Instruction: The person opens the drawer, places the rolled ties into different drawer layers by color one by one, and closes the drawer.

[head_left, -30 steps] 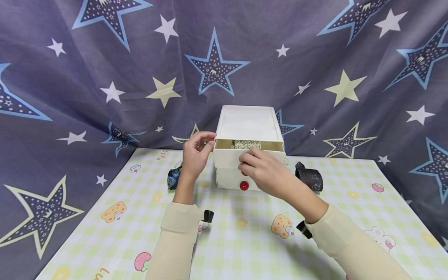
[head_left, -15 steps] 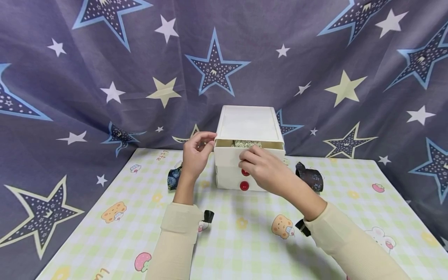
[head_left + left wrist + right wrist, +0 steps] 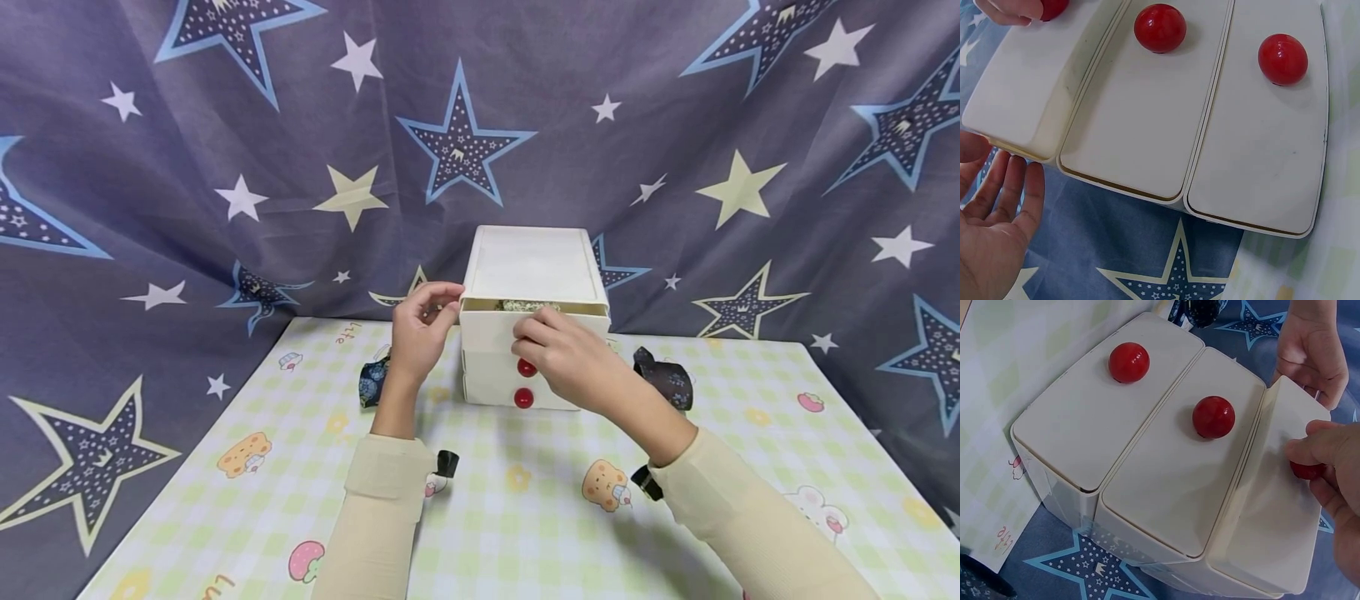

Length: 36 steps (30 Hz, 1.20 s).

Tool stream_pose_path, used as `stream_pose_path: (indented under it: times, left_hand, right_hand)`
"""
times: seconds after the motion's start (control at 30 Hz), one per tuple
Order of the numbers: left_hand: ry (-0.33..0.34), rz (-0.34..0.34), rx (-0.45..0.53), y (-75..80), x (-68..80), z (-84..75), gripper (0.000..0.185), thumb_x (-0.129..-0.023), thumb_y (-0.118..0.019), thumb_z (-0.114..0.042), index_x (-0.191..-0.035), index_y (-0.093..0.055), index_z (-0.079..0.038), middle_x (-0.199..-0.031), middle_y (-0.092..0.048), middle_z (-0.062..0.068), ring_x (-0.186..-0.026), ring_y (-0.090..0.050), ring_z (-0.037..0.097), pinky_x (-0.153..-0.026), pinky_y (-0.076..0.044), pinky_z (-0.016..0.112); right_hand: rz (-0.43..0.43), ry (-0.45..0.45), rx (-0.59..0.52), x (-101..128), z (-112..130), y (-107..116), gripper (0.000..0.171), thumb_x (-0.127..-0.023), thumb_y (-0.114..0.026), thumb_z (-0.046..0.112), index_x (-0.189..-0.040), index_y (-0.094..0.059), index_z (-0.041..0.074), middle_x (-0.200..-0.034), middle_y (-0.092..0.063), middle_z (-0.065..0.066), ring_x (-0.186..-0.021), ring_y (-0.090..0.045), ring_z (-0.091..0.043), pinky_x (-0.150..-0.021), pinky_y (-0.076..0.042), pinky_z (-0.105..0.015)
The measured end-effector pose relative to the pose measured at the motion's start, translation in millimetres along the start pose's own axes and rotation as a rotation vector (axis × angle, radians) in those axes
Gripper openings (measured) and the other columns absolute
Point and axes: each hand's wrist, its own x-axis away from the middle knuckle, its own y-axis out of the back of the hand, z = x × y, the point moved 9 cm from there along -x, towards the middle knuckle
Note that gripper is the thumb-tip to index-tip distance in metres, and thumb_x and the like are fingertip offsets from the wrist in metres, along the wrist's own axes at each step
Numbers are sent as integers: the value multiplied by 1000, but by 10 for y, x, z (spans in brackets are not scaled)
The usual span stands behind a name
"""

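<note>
A white three-drawer box (image 3: 532, 262) stands at the back of the table. Its top drawer (image 3: 491, 332) is pulled out a little, and a strip of patterned cloth (image 3: 525, 306) shows in the gap. My right hand (image 3: 566, 354) pinches the top drawer's red knob (image 3: 1307, 470), which that hand hides in the head view. The middle knob (image 3: 527, 367) and bottom knob (image 3: 523, 398) are free. My left hand (image 3: 420, 329) rests its relaxed fingers (image 3: 1019, 187) against the box's upper left corner.
A dark blue rolled band (image 3: 372, 382) lies left of the box and a dark patterned one (image 3: 663, 379) lies right of it. The checked tablecloth (image 3: 525, 517) with cartoon prints covers the table. A star-print curtain (image 3: 225, 167) hangs close behind.
The top drawer has slid inward under my right hand, so the gap and the visible cloth are smaller. The middle knob has come into view. My left hand has not moved.
</note>
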Motion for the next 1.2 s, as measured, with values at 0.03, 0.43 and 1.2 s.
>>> stream_pose_path:
  times: [0.03, 0.43, 1.2]
  left_hand:
    - [-2, 0, -1, 0, -1, -1, 18, -92, -64, 11, -109, -70, 13, -104, -66, 29, -89, -63, 20, -69, -49, 19]
    - [-2, -2, 3, -2, -6, 15, 18, -92, -65, 9, -109, -71, 12, -104, -66, 28, -88, -63, 15, -68, -49, 18]
    - [-2, -9, 13, 5, -8, 37, 19, -92, -63, 11, -109, -70, 13, -103, -66, 28, -87, -64, 14, -68, -50, 18]
  right_hand:
    - [4, -2, 2, 0, -2, -3, 25, -82, -70, -15, -99, -75, 4, -103, -66, -7, -96, -55, -27, -89, -48, -35]
    - [18, -20, 17, 3, 11, 3, 23, -84, -71, -14, -99, -75, 3, -105, -66, -7, -99, -56, -27, -92, -49, -35]
    - [-32, 2, -4, -2, 74, 68, 25, -83, -70, -9, -105, -73, 2, -105, -66, -9, -96, -56, -28, -89, -49, -37]
